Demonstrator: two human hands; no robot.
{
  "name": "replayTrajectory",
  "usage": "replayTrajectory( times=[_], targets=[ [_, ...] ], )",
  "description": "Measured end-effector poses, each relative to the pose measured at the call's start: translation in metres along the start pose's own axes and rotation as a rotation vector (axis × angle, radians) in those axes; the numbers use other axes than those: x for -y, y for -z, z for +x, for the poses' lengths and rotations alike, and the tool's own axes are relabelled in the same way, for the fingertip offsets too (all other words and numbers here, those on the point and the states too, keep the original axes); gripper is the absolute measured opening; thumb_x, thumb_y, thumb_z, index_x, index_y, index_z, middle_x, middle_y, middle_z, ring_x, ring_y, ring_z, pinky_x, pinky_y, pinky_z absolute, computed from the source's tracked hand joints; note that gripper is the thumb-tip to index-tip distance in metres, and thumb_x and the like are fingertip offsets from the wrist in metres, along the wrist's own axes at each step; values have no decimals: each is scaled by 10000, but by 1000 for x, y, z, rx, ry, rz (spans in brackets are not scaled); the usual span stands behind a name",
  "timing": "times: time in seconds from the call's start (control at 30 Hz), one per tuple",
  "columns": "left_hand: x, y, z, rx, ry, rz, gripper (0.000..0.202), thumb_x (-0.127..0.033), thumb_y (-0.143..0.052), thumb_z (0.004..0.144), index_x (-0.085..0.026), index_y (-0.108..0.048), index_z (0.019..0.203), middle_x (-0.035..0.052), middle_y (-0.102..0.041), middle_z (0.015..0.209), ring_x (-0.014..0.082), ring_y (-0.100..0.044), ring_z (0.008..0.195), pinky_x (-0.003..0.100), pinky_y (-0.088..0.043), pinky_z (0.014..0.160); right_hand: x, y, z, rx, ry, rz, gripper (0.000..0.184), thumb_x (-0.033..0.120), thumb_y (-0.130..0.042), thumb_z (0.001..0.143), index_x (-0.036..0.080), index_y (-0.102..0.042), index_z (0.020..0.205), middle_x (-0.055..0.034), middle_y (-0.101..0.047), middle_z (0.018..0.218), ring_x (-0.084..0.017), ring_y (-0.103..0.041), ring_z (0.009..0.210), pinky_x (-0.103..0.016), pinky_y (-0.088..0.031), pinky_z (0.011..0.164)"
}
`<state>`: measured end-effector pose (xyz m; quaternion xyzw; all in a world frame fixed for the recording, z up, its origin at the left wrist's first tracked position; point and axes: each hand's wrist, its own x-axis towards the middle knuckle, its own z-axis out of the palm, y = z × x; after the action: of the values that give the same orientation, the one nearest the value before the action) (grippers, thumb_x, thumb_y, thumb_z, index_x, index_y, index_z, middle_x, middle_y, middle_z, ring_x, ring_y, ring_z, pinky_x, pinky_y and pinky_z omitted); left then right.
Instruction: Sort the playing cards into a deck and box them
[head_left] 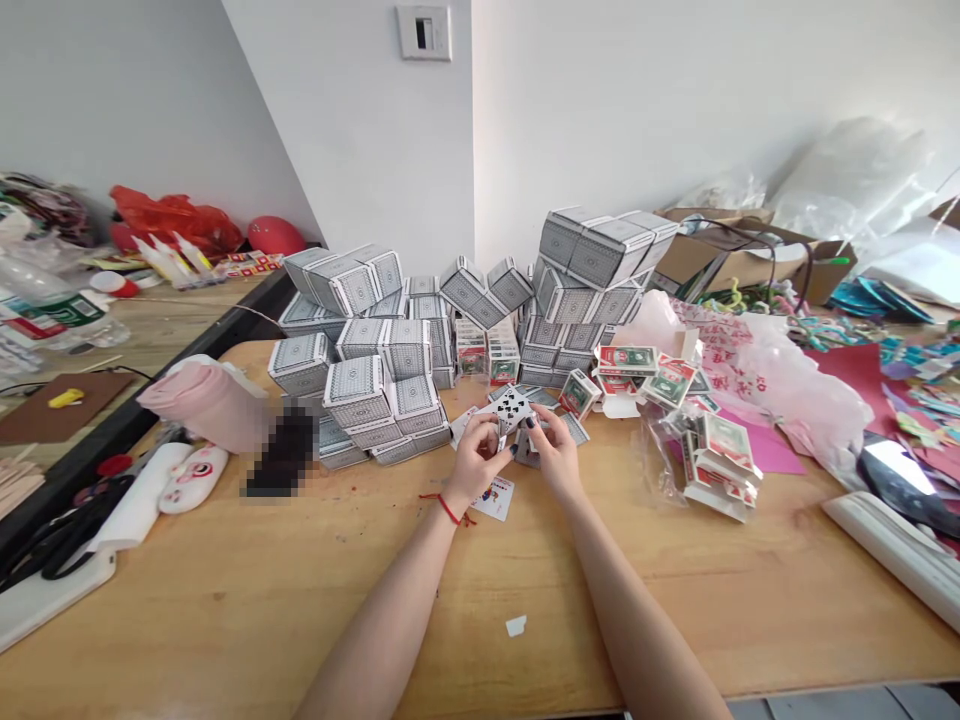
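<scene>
A playing card (510, 405) with black spade pips is held up between both hands, over the middle of the table. My left hand (476, 460), a red string bracelet at its wrist, is closed on the card's left side. On its right side my right hand (556, 452) pinches the card, dark nail polish showing. Behind and under the fingers lie more loose cards (576, 428), partly hidden. A joker card (496, 500) lies face up below the left hand. Just past the hands, an opened card box (579, 393) stands tilted.
Stacked blocks of folded cards (358, 390) rise on the left, with taller stacks (600, 250) at right. Empty card boxes (721, 465) and plastic bags (787, 365) lie to the right. A pink roll (206, 402) and white power strip (892, 545) flank the work area.
</scene>
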<state>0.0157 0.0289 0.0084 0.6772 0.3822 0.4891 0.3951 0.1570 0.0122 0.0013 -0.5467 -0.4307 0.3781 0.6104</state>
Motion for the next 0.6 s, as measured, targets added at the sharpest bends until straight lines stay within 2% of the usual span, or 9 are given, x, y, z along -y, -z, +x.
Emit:
replayTrajectory(
  times=[0.07, 0.17, 0.27, 0.43, 0.6],
  targets=[
    [-3, 0, -1, -4, -29, 82, 215, -172, -600, 644, -163, -395, 580, 57, -478, 947, 179, -491, 916, 249, -422, 659, 2, -1, -1, 3, -66, 59, 392, 464, -562, 719, 232, -595, 1033, -27, -566, 896, -112, -485, 593, -238, -420, 500],
    [-5, 0, -4, 76, -42, 157, 167, -182, -594, 652, -164, -428, 648, 57, -431, 1001, 103, -471, 693, 217, -390, 531, 5, -3, -4, 57, -144, 171, 367, 462, -556, 722, 236, -595, 1009, -20, -589, 876, -125, -513, 599, -240, -426, 497],
    [-5, -1, -7, 131, -95, 216, 132, -129, -559, 635, -164, -437, 672, 52, -423, 1041, 51, -392, 559, 224, -385, 512, 6, -4, -5, 104, -172, 200, 399, 460, -575, 707, 233, -597, 1034, -38, -605, 948, -160, -558, 689, -261, -462, 544],
    [-5, -2, -9, 128, -160, 304, 116, -96, -534, 603, -169, -458, 653, 67, -444, 1065, 88, -454, 617, 263, -417, 560, 7, -5, -5, 123, -101, 76, 419, 446, -610, 688, 218, -640, 1039, -65, -608, 1008, -200, -573, 822, -290, -483, 651],
    [-4, -3, -10, 116, -179, 327, 121, -93, -533, 592, -173, -456, 640, 74, -454, 1089, 105, -486, 643, 283, -432, 583, 6, -4, -5, 169, -82, 34, 399, 422, -618, 694, 229, -639, 1043, -54, -595, 1019, -181, -572, 814, -295, -475, 699]
  ],
)
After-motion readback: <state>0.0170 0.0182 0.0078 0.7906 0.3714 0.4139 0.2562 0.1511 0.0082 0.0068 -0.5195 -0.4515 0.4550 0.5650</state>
